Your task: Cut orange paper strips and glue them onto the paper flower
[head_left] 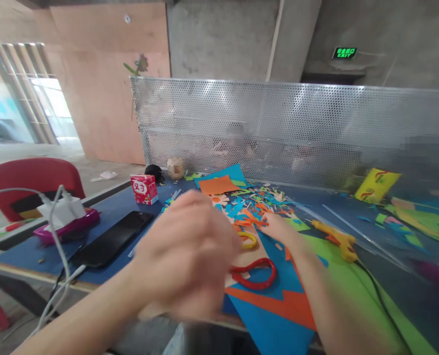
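My left hand (186, 251) is raised close to the camera over the table's front edge. It is smeared by motion and its fingers look loosely curled, so I cannot tell if it holds anything. Farther back my right hand (278, 228) reaches across coloured paper, fingers bunched on an orange paper scrap (249, 220). Just left of that wrist lie a yellow loop handle (249, 240) and a red loop handle (254, 275), apparently scissors, on blue and orange sheets (278, 315).
A heap of paper cuttings (256, 197) covers the table's middle, with a yellow glue gun (340, 240) and its cable to the right. At left lie a black phone (112, 237), a red carton (144, 189) and a pink case with a charger (67, 221). A perforated metal screen (278, 123) stands behind.
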Demonstrator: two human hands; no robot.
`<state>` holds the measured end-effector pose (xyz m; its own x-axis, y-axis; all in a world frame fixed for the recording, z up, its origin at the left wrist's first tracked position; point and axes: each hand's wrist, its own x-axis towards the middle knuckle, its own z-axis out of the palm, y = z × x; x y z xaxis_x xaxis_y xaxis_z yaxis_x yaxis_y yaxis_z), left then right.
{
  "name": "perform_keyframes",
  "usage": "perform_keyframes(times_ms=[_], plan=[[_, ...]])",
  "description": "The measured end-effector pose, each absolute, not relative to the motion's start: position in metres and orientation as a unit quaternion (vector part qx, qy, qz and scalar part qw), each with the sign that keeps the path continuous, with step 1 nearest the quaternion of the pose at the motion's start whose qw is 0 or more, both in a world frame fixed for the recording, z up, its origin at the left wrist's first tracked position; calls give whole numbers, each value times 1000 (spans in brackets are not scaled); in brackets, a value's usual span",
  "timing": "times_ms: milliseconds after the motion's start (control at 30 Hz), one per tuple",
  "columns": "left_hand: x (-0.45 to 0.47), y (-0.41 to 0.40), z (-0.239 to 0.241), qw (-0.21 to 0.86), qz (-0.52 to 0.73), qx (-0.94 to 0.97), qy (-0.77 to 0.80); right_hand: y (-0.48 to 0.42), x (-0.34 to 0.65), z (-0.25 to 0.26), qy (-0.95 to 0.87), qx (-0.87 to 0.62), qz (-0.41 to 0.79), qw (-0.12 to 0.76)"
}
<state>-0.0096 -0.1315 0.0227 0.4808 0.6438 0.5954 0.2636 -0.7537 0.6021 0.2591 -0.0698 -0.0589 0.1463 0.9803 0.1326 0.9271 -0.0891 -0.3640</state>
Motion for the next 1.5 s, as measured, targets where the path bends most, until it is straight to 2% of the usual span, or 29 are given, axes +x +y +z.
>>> perform_keyframes(times_ms=[100,267,433,633,767,1000,1133,1267,1367,1500], plan=[[13,-87,31,136,462,841,246,-69,266,-57,-647,-729,75,212],[34,-31,-6,193,361,850,331,-71,278,-46,-629,-719,79,284],[32,-14,-36,303,360,820,326,-75,269,-35,-635,-672,139,354],[33,-17,-36,521,327,737,278,-82,240,-32,-678,-559,285,383],[36,-21,-39,585,309,715,227,-88,232,-28,-679,-516,349,388],[32,-24,-38,577,324,692,288,-94,228,-25,-659,-525,364,398],[29,-23,-35,593,301,706,242,-91,230,-30,-640,-534,377,404],[28,-17,-35,569,349,695,268,-86,238,-32,-583,-523,406,471],[26,-9,-37,553,390,664,317,-81,249,-33,-517,-608,349,492],[20,1,-38,531,433,641,346,-74,265,-44,-449,-714,282,458]])
